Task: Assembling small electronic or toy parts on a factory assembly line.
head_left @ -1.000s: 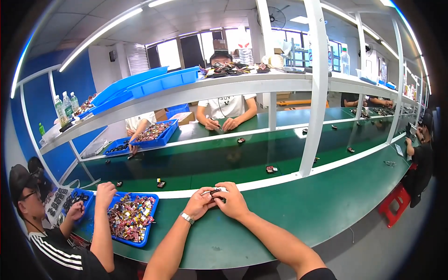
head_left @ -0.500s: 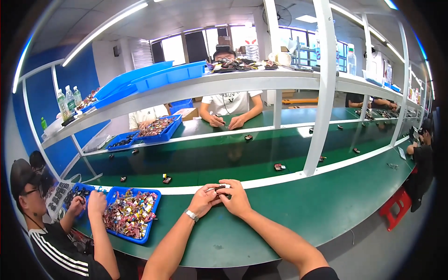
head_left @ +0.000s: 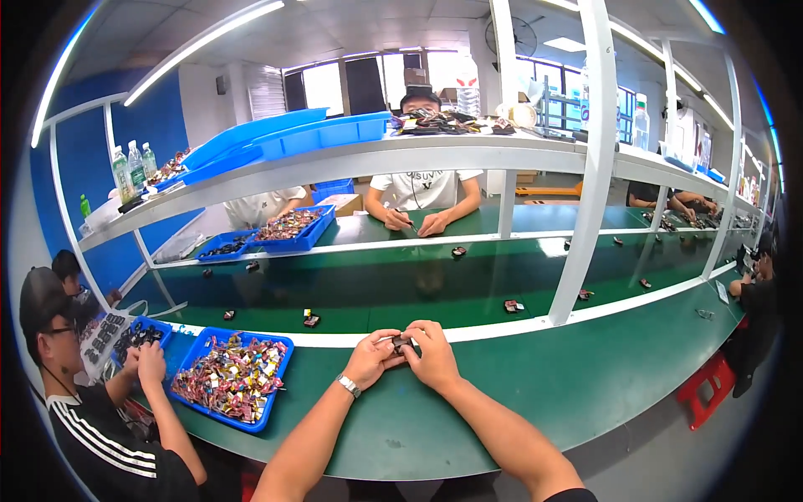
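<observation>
Over the near green bench, my left hand [head_left: 370, 361] and my right hand [head_left: 432, 358] meet, fingers closed on one small dark, box-shaped part [head_left: 403, 343]. My left hand, with a metal watch on its wrist, grips the part from the left. The right fingers press on it from the right and above. Fingers cover much of the part, so its exact kind cannot be made out. Left of my hands, a blue tray [head_left: 288, 368] is heaped with small wired parts in red, yellow and white.
Small parts [head_left: 311, 320] lie scattered on the green strip beyond the white rail [head_left: 335, 340]. A white post [head_left: 583, 209] and a loaded shelf [head_left: 468, 157] rise ahead. A co-worker [head_left: 92, 418] handles parts at left; another sits opposite. A red stool [head_left: 707, 389] stands at right.
The part between my fingers has turned from a white face to a dark one, and my right fingers have shifted on it. The left co-worker's raised hand has come down. My view has swung slightly.
</observation>
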{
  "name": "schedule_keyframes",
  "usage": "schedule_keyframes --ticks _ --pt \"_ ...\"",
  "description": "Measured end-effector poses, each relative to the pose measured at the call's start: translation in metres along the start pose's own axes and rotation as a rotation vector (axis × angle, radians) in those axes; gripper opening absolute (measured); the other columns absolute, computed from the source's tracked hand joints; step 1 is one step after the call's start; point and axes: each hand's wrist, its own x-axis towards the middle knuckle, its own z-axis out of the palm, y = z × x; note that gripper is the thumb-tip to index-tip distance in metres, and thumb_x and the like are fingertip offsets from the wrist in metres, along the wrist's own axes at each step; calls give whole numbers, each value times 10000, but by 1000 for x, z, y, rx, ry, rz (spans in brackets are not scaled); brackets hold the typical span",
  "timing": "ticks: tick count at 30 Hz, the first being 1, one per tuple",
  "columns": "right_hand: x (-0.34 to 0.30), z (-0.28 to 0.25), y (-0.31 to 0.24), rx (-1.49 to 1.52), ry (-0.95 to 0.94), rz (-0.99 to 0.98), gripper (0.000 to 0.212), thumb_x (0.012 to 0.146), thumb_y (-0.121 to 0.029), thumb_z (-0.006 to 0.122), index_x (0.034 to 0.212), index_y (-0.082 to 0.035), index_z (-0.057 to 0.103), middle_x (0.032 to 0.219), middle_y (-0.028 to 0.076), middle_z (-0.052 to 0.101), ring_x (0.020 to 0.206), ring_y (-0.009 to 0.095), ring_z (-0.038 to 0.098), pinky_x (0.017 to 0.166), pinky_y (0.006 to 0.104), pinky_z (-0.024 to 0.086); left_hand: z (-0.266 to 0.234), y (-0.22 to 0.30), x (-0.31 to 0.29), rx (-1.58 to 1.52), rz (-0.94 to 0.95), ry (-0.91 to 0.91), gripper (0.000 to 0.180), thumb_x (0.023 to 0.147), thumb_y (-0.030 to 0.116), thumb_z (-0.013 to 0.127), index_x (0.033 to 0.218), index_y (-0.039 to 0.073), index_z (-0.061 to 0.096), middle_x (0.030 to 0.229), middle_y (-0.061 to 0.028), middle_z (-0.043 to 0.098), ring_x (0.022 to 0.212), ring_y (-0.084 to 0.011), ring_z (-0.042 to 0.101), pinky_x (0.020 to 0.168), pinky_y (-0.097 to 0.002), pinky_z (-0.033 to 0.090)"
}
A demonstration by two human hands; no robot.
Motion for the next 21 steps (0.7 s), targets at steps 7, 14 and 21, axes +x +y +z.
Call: schedule_keyframes --ticks 7,14,21 --pt "-2 9 9 -121 57 -153 108 761 -44 694 860 -53 652 948 51 594 884 237 601 704 354 533 1 0 0 -21 -11 -4 346 936 79 574 1257 12 464 1175 -117 599 1108 -217 596 989 -399 504" --pt "-5 12 2 -196 -3 -108 114 775 -76 688 883 -59 657 934 59 586 894 238 599 713 357 538 3 1 0 -3 -26 24 326 945 68 553 1255 16 467 1178 -120 601 1105 -209 596 976 -387 506" --pt "-2 14 9 -383 9 -280 107 759 -64 692 861 -67 658 921 57 610 860 238 612 686 346 541 5 0 1 4 -34 46 292 948 52 535 1234 12 488 1165 -124 604 1054 -211 614 950 -387 522"
